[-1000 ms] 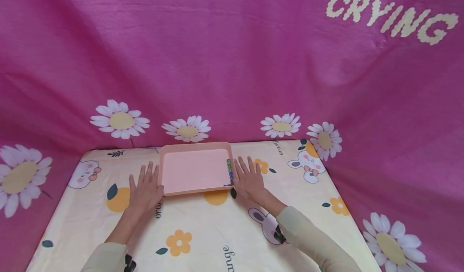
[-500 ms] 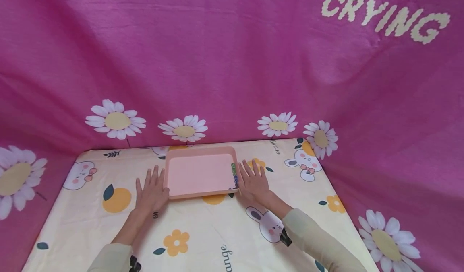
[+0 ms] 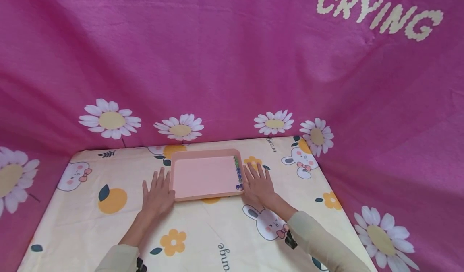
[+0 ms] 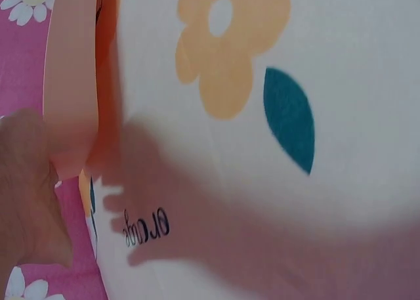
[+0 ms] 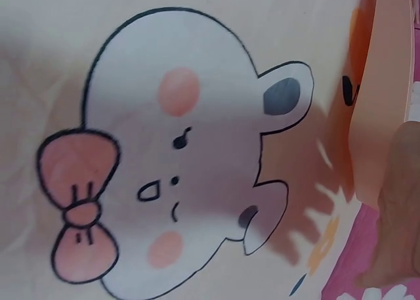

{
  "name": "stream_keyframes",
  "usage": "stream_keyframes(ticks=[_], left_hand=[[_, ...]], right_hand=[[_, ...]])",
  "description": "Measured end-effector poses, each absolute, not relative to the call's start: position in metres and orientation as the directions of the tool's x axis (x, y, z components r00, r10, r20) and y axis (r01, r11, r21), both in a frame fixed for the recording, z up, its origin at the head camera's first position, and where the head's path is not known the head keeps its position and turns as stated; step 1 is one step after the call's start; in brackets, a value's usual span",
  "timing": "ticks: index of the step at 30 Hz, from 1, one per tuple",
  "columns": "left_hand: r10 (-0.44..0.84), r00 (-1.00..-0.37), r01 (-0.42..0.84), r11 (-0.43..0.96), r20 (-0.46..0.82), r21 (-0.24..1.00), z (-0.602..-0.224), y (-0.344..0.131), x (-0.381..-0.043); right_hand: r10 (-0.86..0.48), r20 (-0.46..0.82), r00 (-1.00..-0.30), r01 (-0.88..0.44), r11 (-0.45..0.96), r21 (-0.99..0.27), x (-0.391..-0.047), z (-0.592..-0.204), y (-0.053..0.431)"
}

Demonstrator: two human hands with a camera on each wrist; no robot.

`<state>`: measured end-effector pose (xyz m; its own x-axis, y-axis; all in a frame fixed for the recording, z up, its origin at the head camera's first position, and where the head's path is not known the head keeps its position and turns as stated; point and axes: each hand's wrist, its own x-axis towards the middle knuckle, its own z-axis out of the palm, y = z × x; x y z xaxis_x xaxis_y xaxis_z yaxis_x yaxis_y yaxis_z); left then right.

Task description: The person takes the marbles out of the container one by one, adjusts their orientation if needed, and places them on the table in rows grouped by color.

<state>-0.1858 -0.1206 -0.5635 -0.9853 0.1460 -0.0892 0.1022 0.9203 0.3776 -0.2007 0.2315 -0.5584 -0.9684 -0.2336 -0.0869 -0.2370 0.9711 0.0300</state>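
Note:
A shallow pink tray (image 3: 203, 175) is between my two hands in the head view. Several small green and blue marbles (image 3: 238, 171) line its right wall, a couple of them at the near right corner. My left hand (image 3: 157, 195) lies along the left wall with straight fingers, its thumb at the near left corner. On the opposite side, my right hand (image 3: 260, 187) presses the right wall, fingers extended. Both wrist views catch the tray's near wall (image 4: 72, 70) and part of each hand (image 5: 400, 208); shadows of the tray and hands fall on the cloth beneath.
A cream cloth (image 3: 203, 227) printed with oranges, flowers and rabbits covers the table. Pink curtain (image 3: 224, 62) with daisies and lettering hangs behind and at both sides, close beyond the tray. Dark wrist devices (image 3: 291, 240) show at the sleeves.
The tray and both hands have shifted a little to the right and slightly nearer. The marbles stay along the right wall, more of them showing now. The head view has turned slightly.

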Motion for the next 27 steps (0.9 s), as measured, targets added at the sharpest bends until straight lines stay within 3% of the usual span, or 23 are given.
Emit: stream_keyframes(ticks=[13, 27], left_hand=[[0.15, -0.984, 0.101, 0.916, -0.097, 0.389, -0.576, -0.106, -0.182], [0.141, -0.984, 0.086, 0.909, -0.106, 0.408, -0.584, -0.083, -0.177]], right_hand=[[-0.243, -0.024, -0.97, -0.243, 0.97, 0.017, -0.194, -0.57, 0.248], [-0.196, -0.047, -0.98, -0.196, 0.981, 0.001, -0.189, -0.579, 0.268]])
